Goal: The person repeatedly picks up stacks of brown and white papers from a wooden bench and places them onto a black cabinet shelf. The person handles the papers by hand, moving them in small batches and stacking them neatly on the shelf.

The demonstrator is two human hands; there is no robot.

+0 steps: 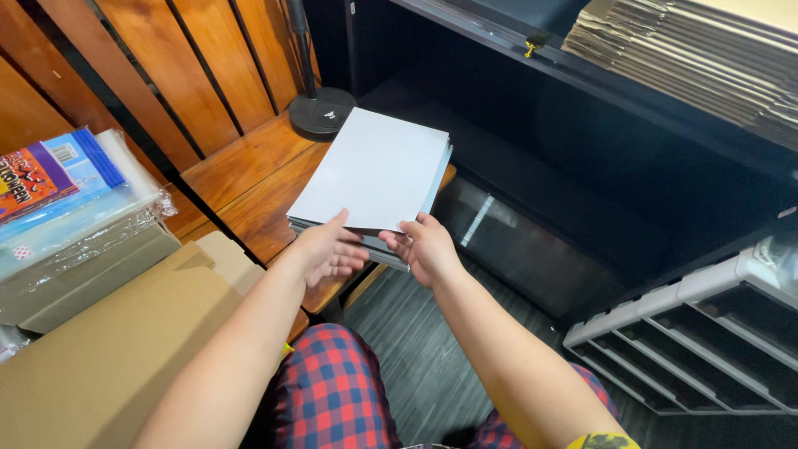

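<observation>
1. Bundle of shrink-wrapped packs (62, 195) at far left, topped by a colourful printed cover, resting above a flat grey-brown carton.
2. Plain cardboard box (125, 349) lower left, flaps shut, just beside the left forearm.
3. Wooden slatted wall behind, with a low wooden bench (249, 179) running out from it toward the middle.
4. Round black lamp base (322, 111) on the far end of the bench, thin black pole rising from it, just behind the paper.
5. Left hand (328, 249) at the near left corner of the stack of white sheets (374, 170); thumb on top, fingers curled underneath, gripping the stack's edge.
6. Stack itself tilted, near edge lifted in both hands, far edge toward the lamp base, partly over the bench edge and partly past it; top sheet blank, darker sheets showing below at the near edge.
7. Right hand (426, 248) at the near right corner, palm turned up, fingers tucked under the stack and supporting it, thumb near the rim.
8. Red-and-blue plaid trousers (332, 395) below the arms, grey plank floor beneath.
9. Black shelf unit (582, 166) to the right, flattened cardboard sheets (698, 54) piled on its top.
10. Grey plastic drawer rack (706, 333) at far right, well apart from both hands.
</observation>
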